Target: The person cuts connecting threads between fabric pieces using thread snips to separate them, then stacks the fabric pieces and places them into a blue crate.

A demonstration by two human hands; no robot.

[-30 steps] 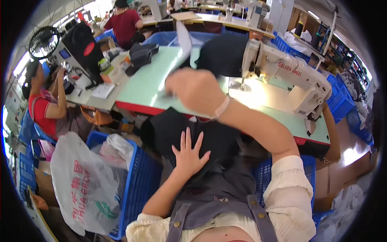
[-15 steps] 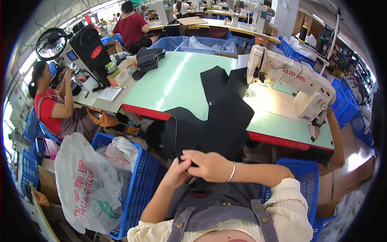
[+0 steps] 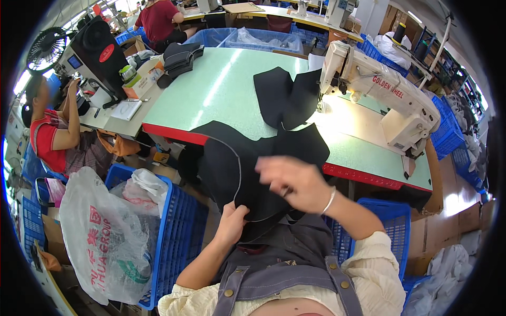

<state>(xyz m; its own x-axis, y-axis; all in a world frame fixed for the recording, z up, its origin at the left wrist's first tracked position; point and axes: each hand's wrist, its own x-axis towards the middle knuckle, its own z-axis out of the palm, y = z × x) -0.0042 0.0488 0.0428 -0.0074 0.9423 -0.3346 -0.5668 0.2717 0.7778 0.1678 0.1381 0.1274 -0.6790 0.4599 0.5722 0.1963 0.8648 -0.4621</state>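
Gripping the black cloth [image 3: 247, 174] at its lower edge, the left hand [image 3: 232, 224] holds firm while the right hand [image 3: 292, 181], fingers curled on the cloth, handles it off the green table [image 3: 221, 89], nothing yet under the sewing machine [image 3: 379, 89].

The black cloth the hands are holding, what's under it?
Under the black cloth lies the green table with its red edge, and lower down a grey apron lap. The left hand grips its hem; whatever lies beneath its middle is covered.
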